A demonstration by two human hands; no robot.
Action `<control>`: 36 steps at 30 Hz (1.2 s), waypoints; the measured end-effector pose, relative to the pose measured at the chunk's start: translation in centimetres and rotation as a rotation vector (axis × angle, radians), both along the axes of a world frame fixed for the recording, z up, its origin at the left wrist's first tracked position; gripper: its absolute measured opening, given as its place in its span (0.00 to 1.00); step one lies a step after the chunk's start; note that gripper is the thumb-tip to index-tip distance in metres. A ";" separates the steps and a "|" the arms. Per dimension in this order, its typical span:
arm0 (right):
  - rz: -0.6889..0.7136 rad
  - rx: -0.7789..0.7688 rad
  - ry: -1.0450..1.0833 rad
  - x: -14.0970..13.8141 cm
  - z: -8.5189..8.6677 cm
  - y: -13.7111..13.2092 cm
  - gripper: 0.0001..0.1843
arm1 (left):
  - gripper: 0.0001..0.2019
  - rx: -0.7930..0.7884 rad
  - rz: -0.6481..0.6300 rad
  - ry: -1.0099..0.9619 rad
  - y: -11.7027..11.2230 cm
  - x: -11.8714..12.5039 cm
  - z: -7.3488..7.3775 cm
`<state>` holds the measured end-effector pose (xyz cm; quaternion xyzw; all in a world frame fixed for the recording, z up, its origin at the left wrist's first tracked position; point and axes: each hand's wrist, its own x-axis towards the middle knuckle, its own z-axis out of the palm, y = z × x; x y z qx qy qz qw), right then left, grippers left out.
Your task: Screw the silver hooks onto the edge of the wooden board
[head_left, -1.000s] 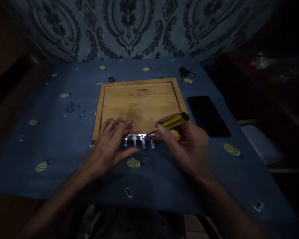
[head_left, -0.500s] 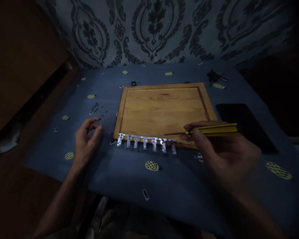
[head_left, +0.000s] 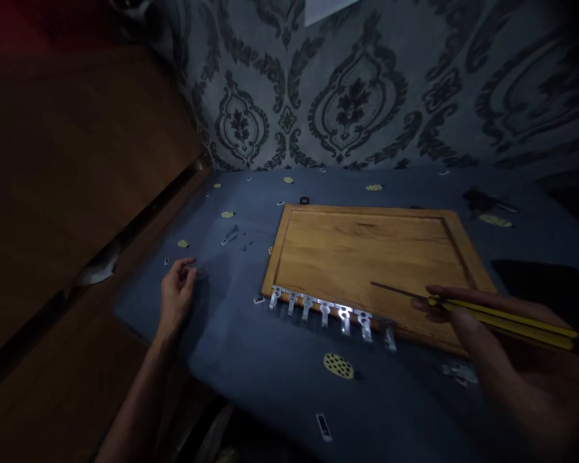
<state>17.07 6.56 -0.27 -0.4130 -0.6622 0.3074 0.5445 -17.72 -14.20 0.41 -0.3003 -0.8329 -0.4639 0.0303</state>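
Note:
My right hand [head_left: 506, 360] grips a yellow-handled screwdriver [head_left: 506, 319], its thin dark shaft pointing left above the wooden board [head_left: 357, 251]. Along the board's front edge runs a row of small shiny metal brackets [head_left: 325, 313], their lower ends sticking out past the wood. The bracket at the right end is dim and partly in shadow. My left hand [head_left: 176, 299] is left of the board, loosely curled, with thumb and forefinger apart. Nothing clear shows between its fingers. Beyond it, some tiny dark pieces [head_left: 247, 245] lie on the blue cloth.
A patterned blue cloth [head_left: 338, 405] covers the table. More metal pieces [head_left: 459, 373] lie near my right hand. A dark flat object [head_left: 535, 280] is right of the board, with a black item [head_left: 482, 200] behind. A wooden cabinet [head_left: 77, 154] borders the left; a patterned wall stands behind.
My view has turned left and up, so the board appears farther right and lower. The screwdriver's tip now slants up to the left, raised from the bracket row. My left hand stays loosely curled.

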 end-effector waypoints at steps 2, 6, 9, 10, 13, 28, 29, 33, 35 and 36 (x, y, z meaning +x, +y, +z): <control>0.033 0.000 -0.011 0.2 0.2 0.0 0.16 | 0.18 -0.036 -0.043 -0.004 0.5 0.2 0.1; 0.065 0.069 -0.032 1.2 1.9 -0.6 0.09 | 0.18 -0.069 -0.180 -0.032 2.4 2.1 0.9; 0.056 0.095 0.108 2.6 2.7 -0.8 0.06 | 0.18 -0.071 -0.334 -0.036 4.3 5.2 1.5; 0.065 0.076 0.123 3.2 2.8 -0.7 0.05 | 0.17 -0.068 -0.405 -0.012 5.0 6.4 1.7; -0.014 0.024 0.208 5.2 2.4 -0.6 0.08 | 0.10 -0.053 -0.676 0.093 6.9 10.9 2.2; -0.112 -0.145 0.243 9.7 -0.7 -2.9 0.15 | 0.08 -0.292 -1.174 0.620 13.9 23.7 0.8; -0.110 -0.154 0.251 9.8 -0.8 -2.9 0.16 | 0.07 -0.310 -1.169 0.652 14.1 24.1 0.7; -0.070 -0.212 0.335 9.8 -1.2 -2.9 0.18 | 0.07 -0.321 -1.171 0.716 14.3 25.0 0.5; -0.049 -0.240 0.363 9.7 -1.4 -2.8 0.18 | 0.09 -0.316 -1.169 0.720 14.2 25.0 0.4; -0.041 -0.245 0.371 9.7 -1.5 -2.8 0.18 | 0.10 -0.317 -1.165 0.717 14.1 25.0 0.4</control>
